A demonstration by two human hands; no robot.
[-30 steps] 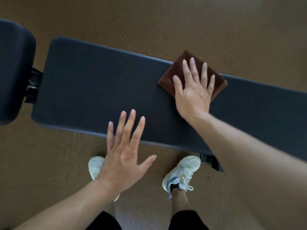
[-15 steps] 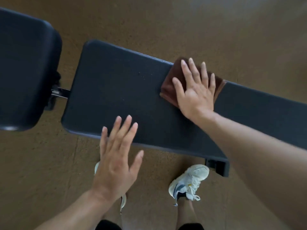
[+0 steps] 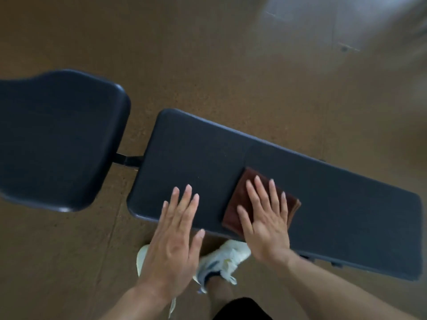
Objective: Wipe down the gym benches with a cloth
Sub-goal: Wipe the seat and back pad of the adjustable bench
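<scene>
A long dark blue bench pad (image 3: 335, 204) runs from the centre to the right. A folded brown cloth (image 3: 240, 199) lies flat on it near the front edge. My right hand (image 3: 265, 220) presses flat on the cloth, fingers spread, covering most of it. My left hand (image 3: 175, 236) is open with fingers together, its fingertips over the pad's front left part and the palm past the front edge; whether it touches the pad I cannot tell.
A second dark blue seat pad (image 3: 57, 139) sits to the left, joined by a black metal bar (image 3: 128, 160). Brown speckled floor (image 3: 208, 54) surrounds the bench. My white sneakers (image 3: 221, 259) stand under the pad's front edge.
My right hand has slid the cloth from the pad's far edge toward the near edge. My left hand has moved up over the pad. The view has shifted left, showing more of the seat pad.
</scene>
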